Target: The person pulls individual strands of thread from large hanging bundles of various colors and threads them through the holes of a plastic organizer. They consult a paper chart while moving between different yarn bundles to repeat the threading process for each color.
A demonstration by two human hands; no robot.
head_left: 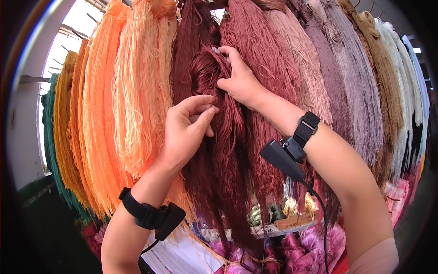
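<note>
A glossy burgundy hank of thread (207,71) hangs in the middle, its upper part looped and bunched. My right hand (242,80) grips the right side of this bunch, thumb low and fingers hooked over near the top. Just below and to the left, my left hand (189,121) has its fingers curled in and its thumb bent toward them, close against the strands. Whether a thread lies in that pinch is too small to tell. Behind hangs darker maroon thread (185,50); dusty-rose thread (264,50) hangs to the right.
Peach hanks (141,86) and orange hanks (102,105) hang on the left, mauve hanks (356,86) and brown ones (381,68) on the right. Below are a patterned white sheet (178,253), pink-purple skeins (315,246) and a shelf edge (269,230). A black cable (325,228) trails from my right wrist strap.
</note>
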